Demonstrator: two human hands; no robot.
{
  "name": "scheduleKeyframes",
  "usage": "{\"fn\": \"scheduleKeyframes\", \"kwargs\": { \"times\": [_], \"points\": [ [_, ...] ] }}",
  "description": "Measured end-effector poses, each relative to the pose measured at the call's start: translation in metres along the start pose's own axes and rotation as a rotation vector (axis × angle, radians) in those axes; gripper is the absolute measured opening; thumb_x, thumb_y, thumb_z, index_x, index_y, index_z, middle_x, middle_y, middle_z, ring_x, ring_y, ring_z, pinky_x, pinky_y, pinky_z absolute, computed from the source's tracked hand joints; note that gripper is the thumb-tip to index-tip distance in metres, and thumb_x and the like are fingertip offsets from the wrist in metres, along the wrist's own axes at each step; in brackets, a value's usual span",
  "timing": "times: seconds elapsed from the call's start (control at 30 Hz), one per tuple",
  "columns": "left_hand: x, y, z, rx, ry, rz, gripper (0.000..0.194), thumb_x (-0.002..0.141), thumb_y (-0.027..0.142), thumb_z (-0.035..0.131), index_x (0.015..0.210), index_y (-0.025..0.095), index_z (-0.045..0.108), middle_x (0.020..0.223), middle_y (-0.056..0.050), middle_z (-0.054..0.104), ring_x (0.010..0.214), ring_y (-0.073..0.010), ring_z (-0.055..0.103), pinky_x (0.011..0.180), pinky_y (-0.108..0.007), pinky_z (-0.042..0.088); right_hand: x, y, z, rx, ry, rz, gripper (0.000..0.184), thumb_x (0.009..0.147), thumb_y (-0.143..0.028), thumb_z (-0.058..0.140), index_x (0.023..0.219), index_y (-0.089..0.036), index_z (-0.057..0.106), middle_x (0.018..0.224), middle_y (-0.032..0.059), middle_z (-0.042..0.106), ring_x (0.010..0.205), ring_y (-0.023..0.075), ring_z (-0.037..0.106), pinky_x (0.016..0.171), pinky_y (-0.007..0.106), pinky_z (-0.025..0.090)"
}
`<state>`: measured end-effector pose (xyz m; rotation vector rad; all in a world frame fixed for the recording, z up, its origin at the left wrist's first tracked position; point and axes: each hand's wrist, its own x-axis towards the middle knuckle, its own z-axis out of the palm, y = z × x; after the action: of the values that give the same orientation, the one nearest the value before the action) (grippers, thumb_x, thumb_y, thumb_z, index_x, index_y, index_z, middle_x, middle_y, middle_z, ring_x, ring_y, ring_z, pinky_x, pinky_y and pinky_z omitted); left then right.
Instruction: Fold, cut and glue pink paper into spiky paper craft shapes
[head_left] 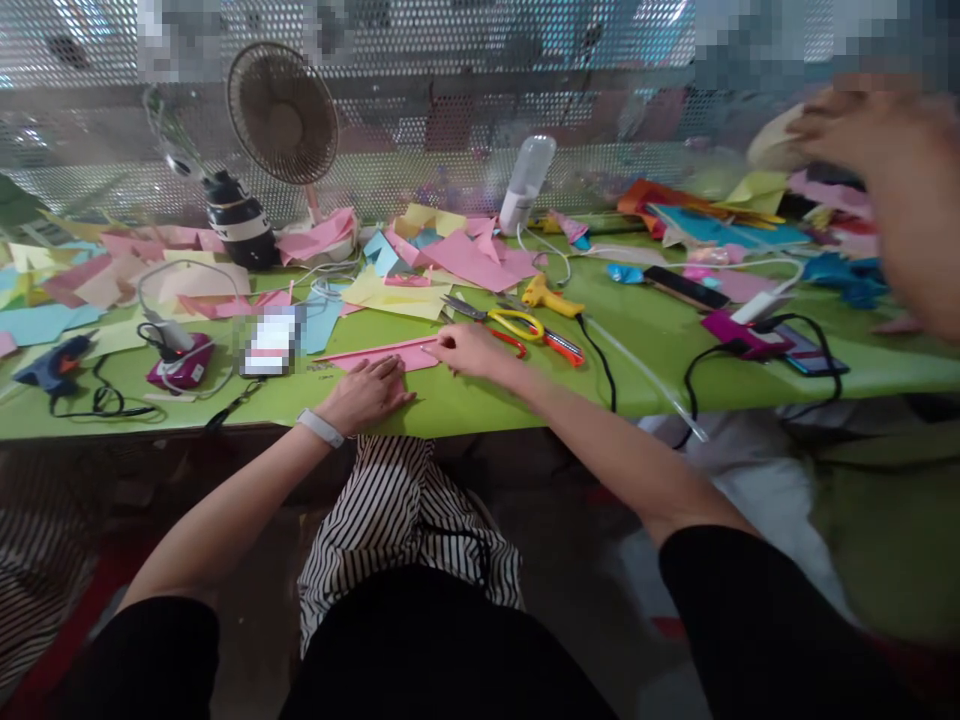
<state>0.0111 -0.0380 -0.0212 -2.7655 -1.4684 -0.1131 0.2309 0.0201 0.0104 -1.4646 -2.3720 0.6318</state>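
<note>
A strip of pink paper with a folded long edge lies on the green table in front of me. My left hand rests flat on its left part, fingers stretched out. At the strip's right end, my right hand has its fingers curled, with thumb and fingertips pinched on the paper. Just beyond the right hand lie scissors with yellow handles and a red-and-black cutter. A yellow glue gun sits behind them.
Loose coloured paper covers the back of the table. A fan, a black pot and a phone stand or lie left. Purple power blocks trail cables. At right, another person's arm reaches over the table.
</note>
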Motion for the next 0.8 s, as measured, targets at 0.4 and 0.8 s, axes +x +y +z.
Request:
{"fn": "scheduleKeyframes", "kwargs": {
  "times": [0.4, 0.8],
  "points": [
    [0.001, 0.001, -0.003, 0.0, -0.023, 0.016, 0.063, 0.101, 0.054, 0.036, 0.145, 0.01, 0.045, 0.152, -0.019, 0.045, 0.143, -0.0285, 0.04, 0.116, -0.045, 0.033, 0.049, 0.001, -0.006, 0.235, -0.586, 0.253, 0.043, 0.068, -0.045, 0.086, 0.055, -0.014, 0.058, 0.047, -0.0028, 0.058, 0.04, 0.0046, 0.05, 0.036, 0.017, 0.029],
    [0.002, 0.002, -0.013, 0.031, -0.069, 0.016, 0.059, 0.101, 0.053, 0.037, 0.143, 0.014, 0.048, 0.152, -0.016, 0.046, 0.138, -0.0259, 0.046, 0.113, -0.037, 0.037, 0.047, 0.014, -0.021, 0.233, -0.6, 0.304, 0.037, 0.072, -0.04, 0.085, 0.061, -0.012, 0.062, 0.048, -0.001, 0.06, 0.041, 0.0042, 0.048, 0.036, 0.017, 0.028]
  ]
}}
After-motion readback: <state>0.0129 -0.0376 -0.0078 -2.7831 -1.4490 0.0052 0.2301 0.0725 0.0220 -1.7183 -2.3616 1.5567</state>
